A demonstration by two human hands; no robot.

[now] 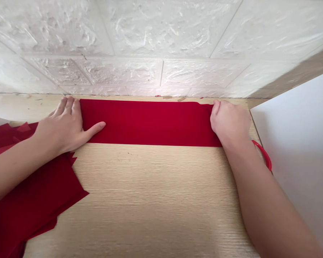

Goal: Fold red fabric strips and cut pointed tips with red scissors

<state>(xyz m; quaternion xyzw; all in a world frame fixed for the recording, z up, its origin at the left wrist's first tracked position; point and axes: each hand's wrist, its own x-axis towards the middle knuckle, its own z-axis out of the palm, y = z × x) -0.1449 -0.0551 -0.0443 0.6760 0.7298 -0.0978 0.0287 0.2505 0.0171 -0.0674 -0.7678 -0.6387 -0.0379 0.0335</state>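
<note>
A long red strip of folded paper point(150, 122) lies flat across the far part of the wooden table point(156, 200), close to the wall. My left hand point(66, 127) rests flat on its left end, fingers stretched out and thumb pointing right along the strip. My right hand point(230, 122) presses on the right end, fingers curled down over the paper's edge. Both forearms reach in from the near corners.
A pile of several red paper sheets point(34, 200) lies under my left forearm at the table's left. A red looped handle point(263, 154) shows beside my right wrist at the table's right edge. A white textured wall point(161, 46) stands behind.
</note>
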